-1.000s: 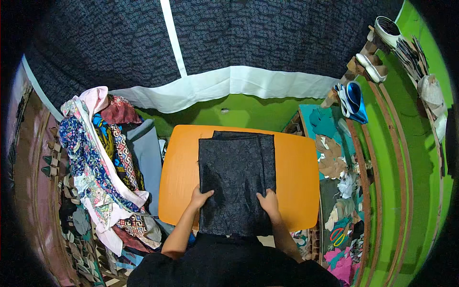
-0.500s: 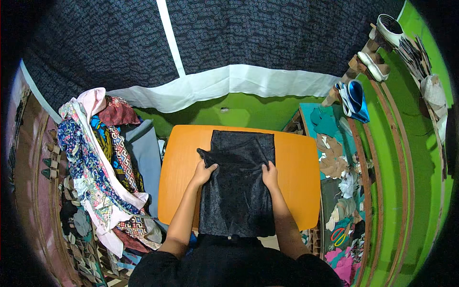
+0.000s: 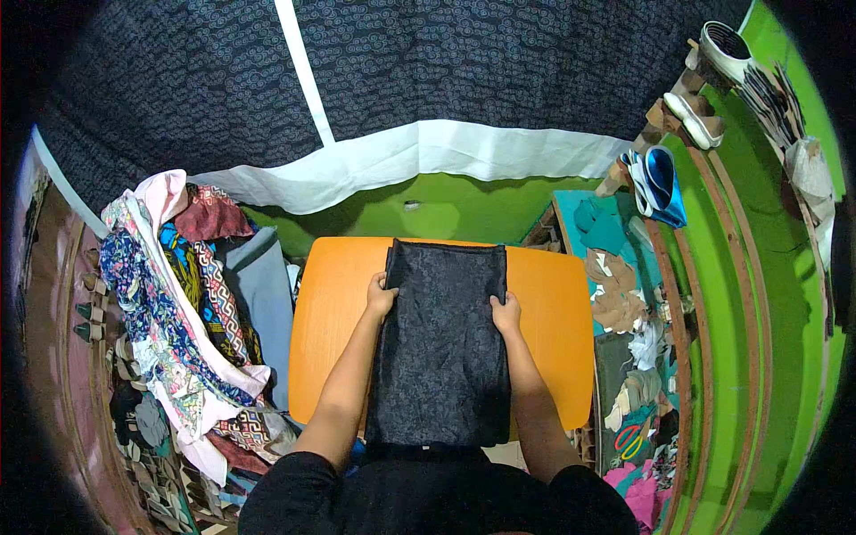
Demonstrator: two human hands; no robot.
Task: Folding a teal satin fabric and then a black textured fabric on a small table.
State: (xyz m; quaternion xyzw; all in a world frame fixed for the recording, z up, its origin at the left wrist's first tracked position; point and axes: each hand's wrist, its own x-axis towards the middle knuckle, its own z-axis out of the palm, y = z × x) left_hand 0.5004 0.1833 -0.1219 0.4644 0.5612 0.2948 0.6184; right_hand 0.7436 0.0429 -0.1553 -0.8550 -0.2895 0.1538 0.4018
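Note:
A black patterned cloth (image 3: 443, 348), folded into a long rectangle, lies over the middle of the orange table (image 3: 334, 303) and reaches down to its near edge. My left hand (image 3: 381, 295) pinches the cloth's left edge, fingers closed on it. On the opposite edge, my right hand (image 3: 506, 313) is closed on the cloth in the same way, a little nearer to me. Between the hands the fabric lies mostly flat and smooth.
Left of the table hangs a heap of patterned fabrics (image 3: 183, 330). On the right are a teal-topped surface with fabric scraps (image 3: 615, 290) and scissors with red and yellow handles (image 3: 629, 440). Wooden racks holding shoes (image 3: 694, 120) line the green wall. A dark curtain (image 3: 464, 67) hangs behind.
The raised, bunched left edge of the cloth has come down and its creases have smoothed out. My left hand has moved slightly away from me along that edge.

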